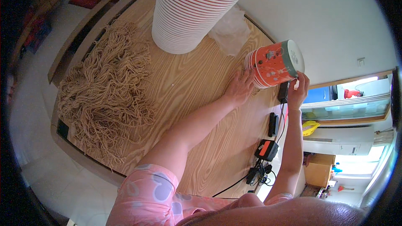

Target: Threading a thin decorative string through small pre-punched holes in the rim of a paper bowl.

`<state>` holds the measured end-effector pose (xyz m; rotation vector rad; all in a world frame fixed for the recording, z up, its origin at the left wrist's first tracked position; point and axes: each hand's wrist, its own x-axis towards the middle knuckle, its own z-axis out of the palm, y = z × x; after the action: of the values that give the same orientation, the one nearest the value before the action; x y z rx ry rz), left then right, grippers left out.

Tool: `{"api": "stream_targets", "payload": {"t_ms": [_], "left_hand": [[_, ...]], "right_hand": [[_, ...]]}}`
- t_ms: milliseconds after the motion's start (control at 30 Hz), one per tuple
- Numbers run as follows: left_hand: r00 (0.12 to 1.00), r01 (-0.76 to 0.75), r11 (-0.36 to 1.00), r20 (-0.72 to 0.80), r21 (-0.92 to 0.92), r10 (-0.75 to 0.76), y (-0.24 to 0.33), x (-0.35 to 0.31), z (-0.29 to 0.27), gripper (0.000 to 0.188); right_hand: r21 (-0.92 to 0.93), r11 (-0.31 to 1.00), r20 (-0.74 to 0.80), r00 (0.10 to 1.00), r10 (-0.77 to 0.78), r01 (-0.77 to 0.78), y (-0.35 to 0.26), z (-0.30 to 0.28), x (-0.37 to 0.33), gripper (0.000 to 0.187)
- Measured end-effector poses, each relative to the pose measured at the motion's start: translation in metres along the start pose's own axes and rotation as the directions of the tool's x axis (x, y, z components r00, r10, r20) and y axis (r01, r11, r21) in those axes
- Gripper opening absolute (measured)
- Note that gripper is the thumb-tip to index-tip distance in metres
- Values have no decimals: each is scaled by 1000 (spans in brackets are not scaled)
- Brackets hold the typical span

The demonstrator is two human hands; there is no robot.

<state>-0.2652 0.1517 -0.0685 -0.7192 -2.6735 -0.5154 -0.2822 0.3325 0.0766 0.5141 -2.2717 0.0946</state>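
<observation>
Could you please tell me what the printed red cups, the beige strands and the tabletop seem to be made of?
Red cups: probably coated paper, with smooth printed walls and pale rims. Beige strands: matte yarn, visibly twisted; cotton or synthetic is unclear. Tabletop: wood or wood-look laminate, with smooth, pale grain.

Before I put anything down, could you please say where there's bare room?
Bare table lies between the left forearm and the cables, and nearly bare table between that forearm, the yarn and the tall stack. It gets crowded around the short stack and by the adapters.
</observation>
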Motion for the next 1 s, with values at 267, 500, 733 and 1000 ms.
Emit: {"api": "stream_targets", "payload": {"t_ms": [267, 500, 733, 1000], "left_hand": [[999, -22, 999, -50, -33, 20, -1, -1, 3, 38], [995, -24, 999, -101, -38, 20, -2, -1, 6, 36], [971, -27, 994, -240, -107, 0, -2, 0, 22, 35], [987, -138, 990, -82, -14, 136, -2, -3, 4, 35]], "right_hand": [[27, 999, 12, 1000, 23, -24, 3, 2, -3, 34], [4, 1000, 12, 1000, -7, 7, 2, 4, -5, 36], [23, 1000, 36, 999, 8, -9, 1, 8, -6, 36], [-11, 1000, 54, 999, -2, 3, -1, 8, -8, 42]]}}
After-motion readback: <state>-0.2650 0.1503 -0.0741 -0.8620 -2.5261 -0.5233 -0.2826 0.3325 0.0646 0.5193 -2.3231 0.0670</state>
